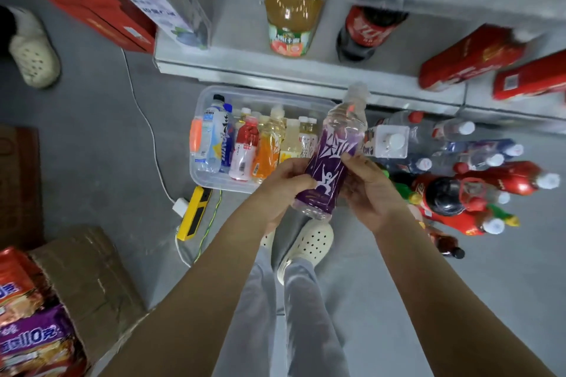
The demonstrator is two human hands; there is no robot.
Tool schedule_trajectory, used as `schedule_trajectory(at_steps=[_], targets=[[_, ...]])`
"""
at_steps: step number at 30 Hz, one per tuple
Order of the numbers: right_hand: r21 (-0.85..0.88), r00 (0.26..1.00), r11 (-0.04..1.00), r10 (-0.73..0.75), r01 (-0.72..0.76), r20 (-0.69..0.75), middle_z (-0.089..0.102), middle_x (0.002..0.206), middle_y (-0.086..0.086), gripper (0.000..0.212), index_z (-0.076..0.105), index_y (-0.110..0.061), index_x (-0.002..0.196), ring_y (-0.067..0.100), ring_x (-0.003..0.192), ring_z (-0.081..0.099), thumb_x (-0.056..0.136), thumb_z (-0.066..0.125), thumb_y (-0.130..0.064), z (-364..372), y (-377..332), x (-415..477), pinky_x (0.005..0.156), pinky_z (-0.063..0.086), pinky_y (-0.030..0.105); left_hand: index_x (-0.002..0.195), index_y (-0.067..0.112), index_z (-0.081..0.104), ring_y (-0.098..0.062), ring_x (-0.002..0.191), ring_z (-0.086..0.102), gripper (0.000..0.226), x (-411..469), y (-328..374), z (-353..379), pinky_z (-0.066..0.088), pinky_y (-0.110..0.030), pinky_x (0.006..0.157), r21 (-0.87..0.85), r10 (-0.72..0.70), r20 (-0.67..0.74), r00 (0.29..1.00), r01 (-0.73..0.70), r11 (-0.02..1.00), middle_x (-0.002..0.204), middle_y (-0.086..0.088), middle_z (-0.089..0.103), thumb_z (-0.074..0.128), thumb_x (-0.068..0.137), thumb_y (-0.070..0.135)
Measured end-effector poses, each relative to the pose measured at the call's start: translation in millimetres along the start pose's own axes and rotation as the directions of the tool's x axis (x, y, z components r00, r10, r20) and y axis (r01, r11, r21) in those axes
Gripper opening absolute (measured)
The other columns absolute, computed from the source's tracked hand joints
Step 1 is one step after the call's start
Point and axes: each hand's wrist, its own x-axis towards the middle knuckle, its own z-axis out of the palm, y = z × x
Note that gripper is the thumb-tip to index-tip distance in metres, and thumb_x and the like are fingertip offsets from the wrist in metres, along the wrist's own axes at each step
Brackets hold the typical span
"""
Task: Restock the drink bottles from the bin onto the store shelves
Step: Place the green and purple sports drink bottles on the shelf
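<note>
My left hand (284, 185) and right hand (369, 191) both curl round the lower half of a clear, ribbed plastic bottle in a glossy purple wrap (332, 159), cap tilted away, probably to square its label for shelving. Just beyond the hands the transparent plastic bin (269, 94) holds more slim bottles (245, 150), and past it runs the smooth grey metal shelf (306, 73).
</note>
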Motion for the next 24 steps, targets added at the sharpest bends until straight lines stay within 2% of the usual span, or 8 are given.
schedule_trajectory(at_steps=[3, 5, 7, 10, 14, 18, 21, 24], targets=[[-0.007, 0.997, 0.998, -0.054, 0.055, 0.053, 0.062, 0.124, 0.018, 0.067, 0.051, -0.001, 0.135, 0.027, 0.112, 0.057, 0.077, 0.077, -0.02, 16.3, -28.6, -27.6, 0.109, 0.04, 0.047, 0.107, 0.018, 0.062, -0.024, 0.098, 0.066, 0.032, -27.6, 24.1, 8.8, 0.049, -0.044, 0.093, -0.035, 0.08, -0.009, 0.997, -0.08, 0.996, 0.113, -0.012, 0.068, 0.059, 0.085, -0.005], [-0.019, 0.993, 0.996, -0.087, 0.088, 0.074, 0.063, 0.122, 0.015, 0.062, 0.053, -0.003, 0.133, 0.027, 0.111, 0.058, 0.078, 0.076, -0.022, 30.4, -46.9, -44.6, 0.108, 0.04, 0.048, 0.11, 0.018, 0.063, -0.025, 0.1, 0.067, 0.033, -45.4, 41.8, 13.2, 0.051, -0.044, 0.093, -0.04, 0.128, -0.004, 0.992, -0.128, 0.991, 0.112, -0.009, 0.069, 0.067, 0.081, 0.004], [-0.03, 0.988, 0.993, -0.113, 0.117, 0.107, 0.064, 0.118, 0.012, 0.05, 0.057, -0.006, 0.128, 0.025, 0.108, 0.059, 0.083, 0.073, -0.021, 46.4, -63.9, -57.8, 0.105, 0.043, 0.045, 0.112, 0.016, 0.063, -0.024, 0.098, 0.068, 0.035, -61.0, 60.3, 15.8, 0.052, -0.039, 0.088, -0.042, 0.171, -0.024, 0.985, -0.171, 0.984, 0.11, -0.01, 0.07, 0.072, 0.079, 0.011], [-0.043, 0.977, 0.987, -0.148, 0.156, 0.153, 0.068, 0.107, 0.009, 0.038, 0.061, -0.011, 0.12, 0.021, 0.094, 0.063, 0.083, 0.069, -0.018, 72.6, -84.8, -73.6, 0.093, 0.05, 0.039, 0.104, 0.016, 0.065, -0.016, 0.084, 0.07, 0.019, -79.9, 87.8, 14.5, 0.051, -0.03, 0.072, -0.029, 0.247, -0.057, 0.967, -0.249, 0.968, 0.099, -0.005, 0.073, 0.069, 0.086, 0.012], [-0.083, 0.957, 0.974, -0.19, 0.212, 0.219, 0.061, 0.119, 0.027, 0.06, 0.054, -0.003, 0.132, 0.029, 0.097, 0.057, 0.081, 0.077, -0.025, 106.8, -102.8, -87.6, 0.098, 0.049, 0.047, 0.095, 0.014, 0.065, -0.018, 0.081, 0.069, 0.015, -100.2, 120.0, 1.9, 0.055, -0.035, 0.078, -0.033, 0.328, -0.098, 0.94, -0.333, 0.942, 0.093, -0.005, 0.07, 0.073, 0.083, 0.008], [-0.116, 0.93, 0.956, -0.228, 0.27, 0.287, 0.067, 0.112, 0.012, 0.06, 0.053, -0.007, 0.135, 0.016, 0.089, 0.066, 0.08, 0.075, -0.021, 135.2, -118.9, -99.9, 0.072, 0.057, 0.031, 0.096, 0.014, 0.063, -0.017, 0.08, 0.068, 0.015, -120.4, 147.7, -8.8, 0.052, -0.024, 0.067, 0.021, 0.381, -0.121, 0.916, -0.382, 0.924, 0.1, -0.006, 0.068, 0.069, 0.085, 0.005], [-0.124, 0.913, 0.945, -0.252, 0.304, 0.321, 0.069, 0.114, 0.009, 0.056, 0.055, -0.011, 0.133, 0.016, 0.093, 0.068, 0.08, 0.071, -0.019, 149.6, -127.2, -108.9, 0.07, 0.056, 0.027, 0.098, 0.015, 0.064, -0.02, 0.086, 0.069, 0.017, -133.0, 162.5, -15.8, 0.054, -0.028, 0.072, 0.047, 0.427, -0.125, 0.895, -0.425, 0.904, 0.097, -0.004, 0.07, 0.068, 0.086, 0.004], [-0.129, 0.9, 0.936, -0.268, 0.328, 0.345, 0.068, 0.118, 0.012, 0.049, 0.057, -0.012, 0.131, 0.018, 0.099, 0.068, 0.083, 0.069, -0.016, 158.9, -133.0, -120.4, 0.073, 0.057, 0.031, 0.101, 0.015, 0.064, -0.015, 0.083, 0.07, 0.019, -148.2, 172.3, -17.3, 0.054, -0.022, 0.066, 0.054, 0.441, -0.125, 0.889, -0.437, 0.898, 0.089, 0.004, 0.072, 0.068, 0.086, 0.004]])
